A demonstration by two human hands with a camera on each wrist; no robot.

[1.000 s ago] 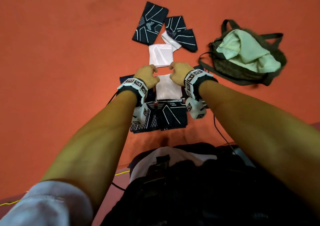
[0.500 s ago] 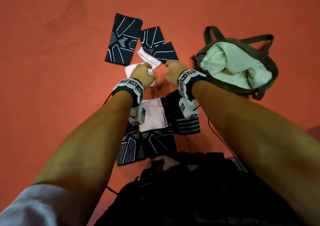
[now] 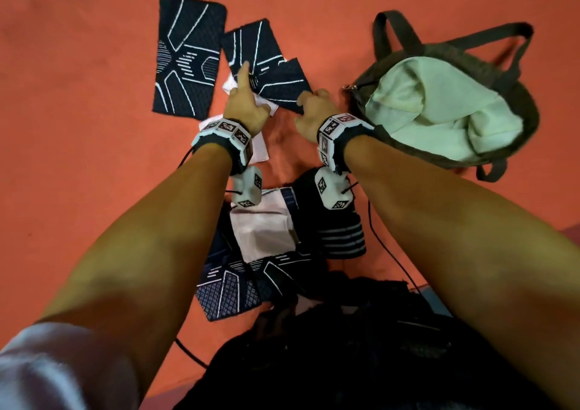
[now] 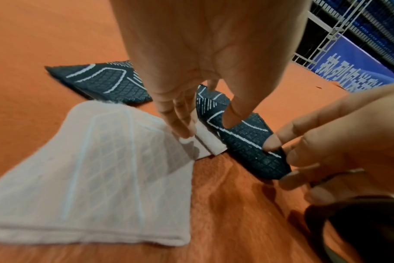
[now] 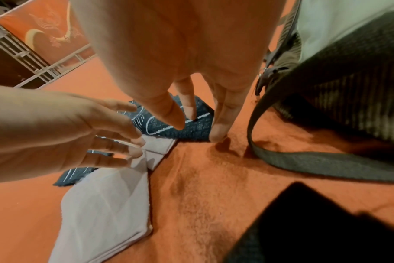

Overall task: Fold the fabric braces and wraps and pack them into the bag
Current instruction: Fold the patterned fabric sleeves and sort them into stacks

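Orange floor [image 3: 78,127] — dark brace [image 3: 276,80] under hands [image 3: 244,108] [image 3: 314,113]

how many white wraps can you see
3 white wraps: one tucked under the dark brace by the left hand, one beneath that wrist, one on the near pile. Others may be hidden.

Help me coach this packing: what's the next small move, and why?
Probably pinch the near corner of the dark brace with the right hand and pull it flat: its flap lies skewed over a white wrap, the left hand presses on it, and the right fingers touch that corner.
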